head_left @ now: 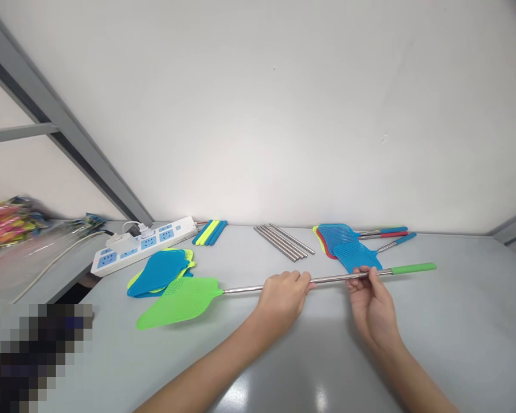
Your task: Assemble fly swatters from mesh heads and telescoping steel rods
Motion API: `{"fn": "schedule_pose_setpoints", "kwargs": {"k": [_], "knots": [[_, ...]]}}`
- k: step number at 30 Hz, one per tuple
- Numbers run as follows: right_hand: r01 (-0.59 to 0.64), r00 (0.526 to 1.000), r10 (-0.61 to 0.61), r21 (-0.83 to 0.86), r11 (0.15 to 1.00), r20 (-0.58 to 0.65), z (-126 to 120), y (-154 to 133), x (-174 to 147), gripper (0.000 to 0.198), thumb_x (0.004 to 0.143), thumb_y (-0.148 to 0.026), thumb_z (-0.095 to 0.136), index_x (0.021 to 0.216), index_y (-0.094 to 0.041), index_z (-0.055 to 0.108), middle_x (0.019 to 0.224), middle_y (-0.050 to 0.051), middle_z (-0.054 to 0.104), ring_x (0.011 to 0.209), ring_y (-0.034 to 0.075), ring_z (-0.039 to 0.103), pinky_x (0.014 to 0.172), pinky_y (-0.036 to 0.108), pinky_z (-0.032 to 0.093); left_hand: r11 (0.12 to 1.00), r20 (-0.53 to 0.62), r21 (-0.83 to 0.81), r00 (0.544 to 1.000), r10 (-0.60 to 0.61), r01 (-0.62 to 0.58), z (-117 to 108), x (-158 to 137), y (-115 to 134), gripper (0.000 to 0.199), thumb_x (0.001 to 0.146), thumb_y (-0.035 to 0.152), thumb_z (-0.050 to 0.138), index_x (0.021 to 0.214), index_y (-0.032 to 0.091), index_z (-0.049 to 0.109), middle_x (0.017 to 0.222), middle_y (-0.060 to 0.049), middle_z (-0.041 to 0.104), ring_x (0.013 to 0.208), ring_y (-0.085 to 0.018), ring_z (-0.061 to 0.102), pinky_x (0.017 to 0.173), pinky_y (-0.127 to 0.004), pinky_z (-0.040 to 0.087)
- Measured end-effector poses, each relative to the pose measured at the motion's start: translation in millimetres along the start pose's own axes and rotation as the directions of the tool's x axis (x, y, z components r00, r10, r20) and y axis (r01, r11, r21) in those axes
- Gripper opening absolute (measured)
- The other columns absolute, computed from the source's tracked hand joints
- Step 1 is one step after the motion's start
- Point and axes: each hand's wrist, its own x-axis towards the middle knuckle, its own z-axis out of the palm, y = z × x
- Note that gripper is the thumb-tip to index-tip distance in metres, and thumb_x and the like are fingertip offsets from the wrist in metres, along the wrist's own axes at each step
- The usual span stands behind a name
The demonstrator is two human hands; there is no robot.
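Observation:
A green fly swatter [184,301] with an extended metal telescopic rod lies sideways in both my hands, above the grey table. My left hand [284,295] is wrapped round the rod near its middle, palm down. Further right, my right hand [372,301] pinches the rod between thumb and fingers, palm turned up, just short of the green grip [414,268]. The swatter's head points left, overlapping the stacked blue and yellow swatter heads [161,272] behind it. Beyond my right hand lie several whole fly swatters [337,241] in blue, red and yellow.
A white power strip [146,244] with plugs stands at the back left. Several blue and yellow grips [210,232] and several metal rods [284,242] lie along the wall. Plastic-wrapped colourful items [12,229] are at far left. A grey metal frame [69,120] rises beside the table.

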Motion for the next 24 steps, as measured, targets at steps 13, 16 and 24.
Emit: {"fn": "schedule_pose_setpoints", "kwargs": {"k": [13,16,24], "knots": [[-0.418,0.853,0.472,-0.250,0.873,0.223,7,6,-26,0.022,0.076,-0.038,0.049,0.067,-0.018,0.049,0.049,-0.004,0.040,0.042,0.007,0.035,0.044,0.020,0.030,0.980,-0.091,0.003,0.976,0.198,-0.199,-1,-3,5,0.019,0.088,0.025,0.029,0.082,0.019,0.046,0.075,-0.001,0.053,0.070,-0.016,0.049,0.062,-0.029,0.034],[-0.368,0.895,0.412,-0.236,0.899,0.173,5,2,-18,0.023,0.075,-0.039,0.049,0.066,-0.017,0.049,0.046,-0.004,0.041,0.041,0.008,0.036,0.042,0.020,0.029,0.989,-0.050,0.041,0.988,0.143,-0.141,-9,-1,-7,0.023,0.088,0.027,0.028,0.079,0.018,0.047,0.075,-0.001,0.054,0.068,-0.017,0.050,0.061,-0.029,0.033],[-0.331,0.929,0.355,-0.192,0.924,0.108,2,-2,-12,0.027,0.074,-0.037,0.050,0.057,-0.017,0.047,0.040,-0.005,0.037,0.035,0.007,0.032,0.038,0.020,0.025,0.984,0.042,0.028,0.984,0.175,-0.177,-22,-5,-15,0.027,0.089,0.028,0.027,0.076,0.018,0.048,0.071,0.000,0.056,0.060,-0.015,0.052,0.052,-0.026,0.032]]}}
